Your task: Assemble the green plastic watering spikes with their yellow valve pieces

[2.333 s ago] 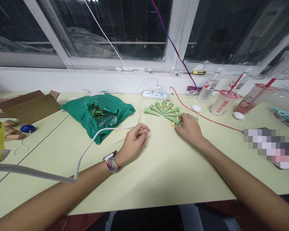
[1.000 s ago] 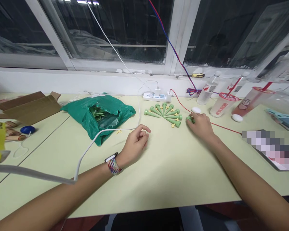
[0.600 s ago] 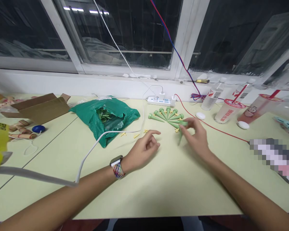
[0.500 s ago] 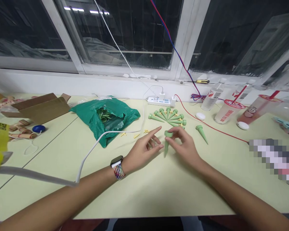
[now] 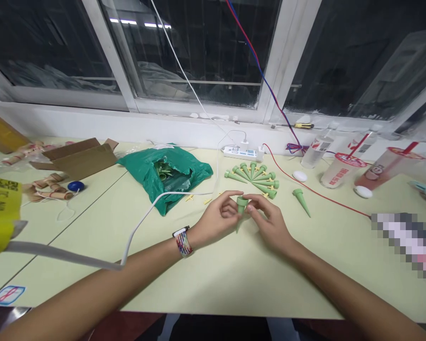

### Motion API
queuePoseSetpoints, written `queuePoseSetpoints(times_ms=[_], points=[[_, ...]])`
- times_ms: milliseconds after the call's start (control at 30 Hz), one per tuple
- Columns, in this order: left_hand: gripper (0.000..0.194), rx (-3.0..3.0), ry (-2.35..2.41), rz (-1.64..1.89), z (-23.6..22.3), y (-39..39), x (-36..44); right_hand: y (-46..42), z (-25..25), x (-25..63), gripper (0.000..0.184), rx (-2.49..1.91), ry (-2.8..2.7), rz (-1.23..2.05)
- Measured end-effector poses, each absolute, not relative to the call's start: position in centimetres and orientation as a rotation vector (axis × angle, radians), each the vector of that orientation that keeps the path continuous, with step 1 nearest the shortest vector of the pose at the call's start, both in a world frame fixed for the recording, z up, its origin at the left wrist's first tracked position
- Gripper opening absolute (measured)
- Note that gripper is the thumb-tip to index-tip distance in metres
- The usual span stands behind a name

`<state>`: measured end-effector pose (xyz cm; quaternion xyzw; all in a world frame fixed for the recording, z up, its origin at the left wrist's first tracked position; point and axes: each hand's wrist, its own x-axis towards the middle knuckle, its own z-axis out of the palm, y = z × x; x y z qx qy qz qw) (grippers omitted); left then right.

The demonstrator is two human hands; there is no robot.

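A green plastic cone spike (image 5: pixel 240 206) is held between both hands just above the pale table (image 5: pixel 234 274), wide end up. My left hand (image 5: pixel 218 219), with a watch and beaded band at the wrist, pinches its top from the left. My right hand (image 5: pixel 268 221) pinches it from the right. Behind them several green spikes with yellow parts lie in a fan (image 5: pixel 256 176). One bare green spike (image 5: pixel 301 201) lies alone to the right. Small yellow pieces (image 5: pixel 199 198) lie left of the hands.
A green plastic bag (image 5: pixel 165 175) of more parts sits at the back left, a white cable (image 5: pixel 145 213) running past it. A power strip (image 5: pixel 243 152), red wire, drink cups (image 5: pixel 337 169) and a bottle stand at the back. Cardboard (image 5: pixel 78 156) lies far left.
My right hand took a green spike from the right of the fan and carried it toward me. My left hand opened, then closed on it too. Another spike now lies alone at right.
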<state>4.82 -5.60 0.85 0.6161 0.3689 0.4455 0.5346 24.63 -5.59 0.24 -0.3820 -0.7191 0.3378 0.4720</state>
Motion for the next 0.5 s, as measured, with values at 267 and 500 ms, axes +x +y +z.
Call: queuePoseSetpoints(times_ms=[267, 500], points=[[0.059, 1.356, 0.894, 1.285, 1.1, -4.0, 3.6, -3.6, -1.7, 24.6, 0.031, -1.002, -2.161, 0.255], [0.045, 1.174, 0.824, 1.539, 1.3, -1.7, 1.5, -2.2, -1.5, 20.8, 0.038, -0.751, -2.443, 0.022]])
